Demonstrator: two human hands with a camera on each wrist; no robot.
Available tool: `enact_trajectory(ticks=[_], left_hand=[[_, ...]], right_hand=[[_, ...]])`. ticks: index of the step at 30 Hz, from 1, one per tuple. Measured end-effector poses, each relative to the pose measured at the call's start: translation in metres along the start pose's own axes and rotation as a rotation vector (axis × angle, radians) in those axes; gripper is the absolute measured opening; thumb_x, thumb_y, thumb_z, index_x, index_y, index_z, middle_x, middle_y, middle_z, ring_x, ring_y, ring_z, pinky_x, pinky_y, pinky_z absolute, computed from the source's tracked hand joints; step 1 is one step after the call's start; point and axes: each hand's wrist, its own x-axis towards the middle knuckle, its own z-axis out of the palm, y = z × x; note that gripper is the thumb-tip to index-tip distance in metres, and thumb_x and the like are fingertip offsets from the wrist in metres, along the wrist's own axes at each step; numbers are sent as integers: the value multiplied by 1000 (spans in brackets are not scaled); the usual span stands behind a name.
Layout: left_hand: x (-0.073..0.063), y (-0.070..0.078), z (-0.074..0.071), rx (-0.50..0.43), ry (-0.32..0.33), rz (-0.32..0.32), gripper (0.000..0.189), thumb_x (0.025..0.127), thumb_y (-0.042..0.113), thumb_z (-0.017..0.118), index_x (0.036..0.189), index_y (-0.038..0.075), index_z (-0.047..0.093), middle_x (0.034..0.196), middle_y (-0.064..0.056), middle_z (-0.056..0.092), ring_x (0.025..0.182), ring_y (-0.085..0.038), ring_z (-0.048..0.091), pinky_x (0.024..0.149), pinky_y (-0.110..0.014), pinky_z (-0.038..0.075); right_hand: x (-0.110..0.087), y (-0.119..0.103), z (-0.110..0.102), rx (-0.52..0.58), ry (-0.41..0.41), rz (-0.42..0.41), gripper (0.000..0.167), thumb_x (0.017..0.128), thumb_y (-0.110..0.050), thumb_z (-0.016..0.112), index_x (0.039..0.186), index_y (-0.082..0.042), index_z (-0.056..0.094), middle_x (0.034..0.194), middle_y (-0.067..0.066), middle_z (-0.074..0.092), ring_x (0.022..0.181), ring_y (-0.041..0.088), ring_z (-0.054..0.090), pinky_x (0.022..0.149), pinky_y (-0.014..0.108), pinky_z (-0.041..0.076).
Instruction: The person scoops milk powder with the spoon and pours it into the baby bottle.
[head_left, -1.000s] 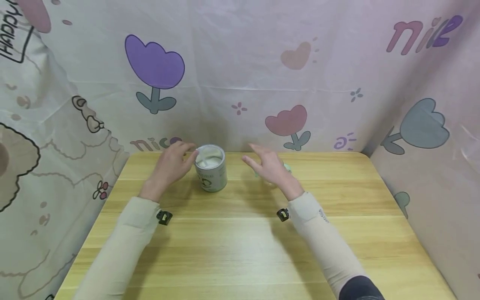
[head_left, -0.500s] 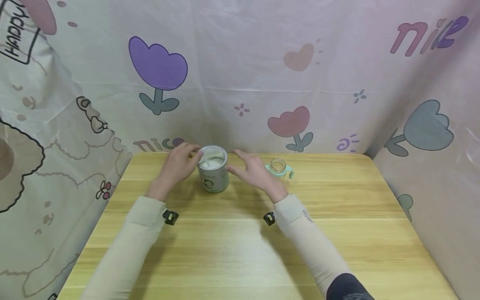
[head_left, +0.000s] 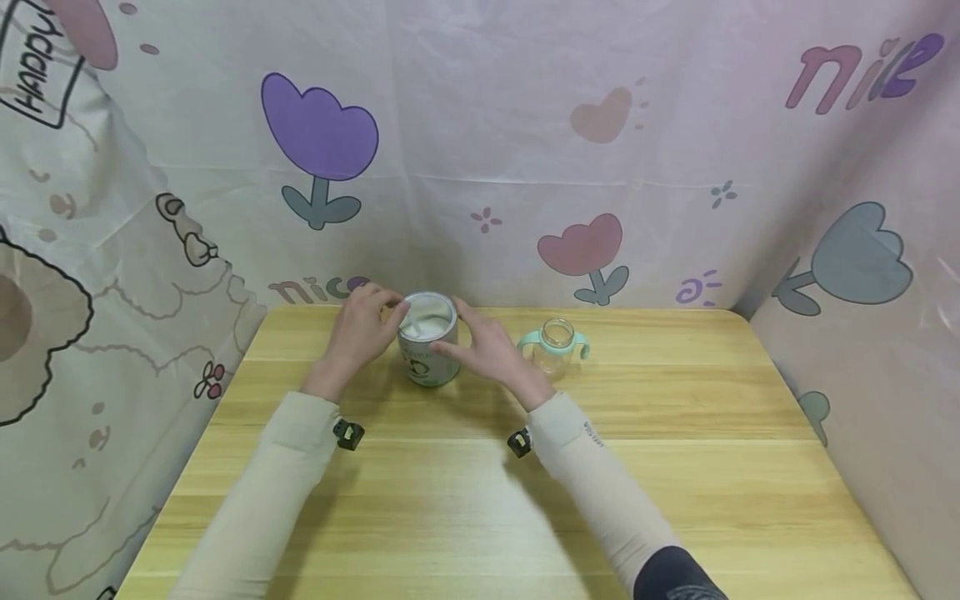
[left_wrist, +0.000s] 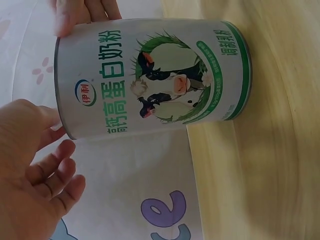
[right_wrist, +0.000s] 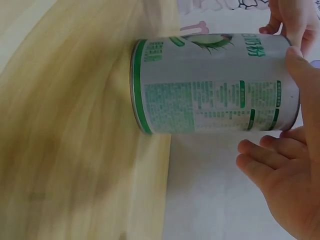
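Note:
A milk powder tin stands upright and lidless near the back of the table, with white contents inside. My left hand holds its rim at the left, thumb and forefinger together there; the other fingers curl loosely in the left wrist view, beside the tin. From the opposite side, my right hand grips the tin's upper part. Its thumb lies on the near side and its fingers reach behind; the right wrist view shows the tin between them. Behind my right wrist stands a clear baby bottle with mint-green handles and no cap.
The light wooden table extends toward me and to both sides. A printed cloth hangs directly behind its back edge and down both sides. Small black devices sit at the wrists.
My right hand has moved left from in front of the bottle to the tin, and the bottle has come into view. My left hand has moved slightly right, onto the tin's rim.

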Motion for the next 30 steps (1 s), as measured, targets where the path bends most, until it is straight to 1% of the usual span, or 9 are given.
enact_trajectory(ticks=[3, 6, 11, 15, 18, 22, 24, 27, 30], left_hand=[[0, 0, 1, 7, 13, -7, 28, 106, 23, 63, 110, -2, 76, 112, -21, 71, 106, -38, 63, 92, -54, 52], [0, 1, 1, 9, 17, -16, 28, 106, 22, 62, 108, -2, 76, 107, -20, 72, 102, -37, 63, 89, -53, 52], [1, 2, 1, 15, 20, -46, 28, 105, 22, 62, 106, -2, 77, 99, -17, 73, 94, -34, 61, 83, -48, 49], [1, 1, 1, 17, 25, -73, 29, 105, 22, 62, 105, -2, 78, 94, -16, 73, 91, -33, 60, 81, -46, 48], [2, 1, 2, 17, 31, -82, 30, 104, 23, 62, 104, -2, 79, 91, -16, 73, 89, -33, 59, 79, -45, 47], [2, 1, 2, 18, 41, -85, 30, 104, 23, 62, 104, -1, 79, 90, -16, 73, 87, -33, 59, 77, -45, 46], [2, 1, 2, 22, 53, -79, 29, 104, 22, 62, 104, -1, 79, 88, -16, 73, 85, -32, 58, 74, -42, 45], [2, 2, 2, 33, 81, -65, 29, 103, 22, 62, 102, -1, 79, 85, -15, 72, 82, -31, 56, 71, -40, 43], [3, 2, 0, 31, 116, -50, 29, 103, 21, 62, 97, -2, 79, 82, -15, 71, 81, -32, 57, 70, -41, 44]], right_hand=[[1, 0, 3, 18, 6, -26, 97, 95, -51, 76, 167, -8, 27, 159, 15, 52, 145, 31, 54, 120, 49, 44], [2, 1, 4, 32, 8, -42, 97, 95, -49, 76, 167, -6, 26, 157, 14, 56, 142, 28, 57, 120, 47, 44], [2, 0, 5, 25, 7, -33, 98, 95, -48, 76, 167, -5, 25, 158, 15, 54, 143, 27, 57, 121, 46, 43], [2, 0, 5, 14, 6, -26, 99, 95, -49, 76, 167, -4, 24, 160, 16, 52, 144, 28, 56, 121, 46, 43], [2, -1, 5, 9, 6, -24, 99, 95, -49, 76, 167, -4, 24, 160, 17, 52, 144, 29, 56, 121, 46, 43], [1, -1, 4, 6, 3, -13, 99, 95, -50, 75, 167, -6, 23, 159, 16, 52, 144, 29, 56, 121, 46, 43], [1, -1, 4, 6, 1, -10, 99, 96, -50, 75, 167, -6, 23, 159, 16, 53, 144, 29, 56, 122, 47, 43], [1, -1, 4, 7, 0, -10, 98, 96, -50, 75, 168, -7, 23, 158, 16, 53, 144, 28, 56, 122, 47, 42], [1, 0, 3, 7, 0, -18, 97, 96, -50, 75, 167, -7, 24, 158, 16, 54, 143, 29, 56, 121, 47, 43]])
